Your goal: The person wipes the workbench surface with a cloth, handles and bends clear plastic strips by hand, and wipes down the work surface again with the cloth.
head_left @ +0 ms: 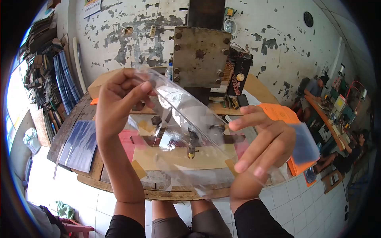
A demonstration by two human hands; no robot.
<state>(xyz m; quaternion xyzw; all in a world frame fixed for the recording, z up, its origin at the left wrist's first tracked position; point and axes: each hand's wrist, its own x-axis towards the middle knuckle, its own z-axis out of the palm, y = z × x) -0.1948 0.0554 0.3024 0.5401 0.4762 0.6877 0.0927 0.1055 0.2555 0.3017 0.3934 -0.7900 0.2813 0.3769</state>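
Note:
A clear plastic sheet [190, 111], shiny and folded along a long edge, hangs slantwise in the air in front of me. My left hand [125, 93] pinches its upper left corner between thumb and fingers. At the sheet's lower right end is my right hand [264, 139], its fingers loosely bent and spread apart, with the film passing close to the fingertips and wrist. Whether those fingertips touch the film is hard to make out. Through the plastic I see a press tool with bolts [192, 142] above a tan board [170, 158] on the workbench.
A heavy metal press head [200, 57] rises behind the bench. Blue-tinted plastic sheets [77, 144] lie at the left. Orange sheets [279, 113] and a stack of clear blue plastic [303, 142] lie at the right. Another person [313, 89] sits at a far right table.

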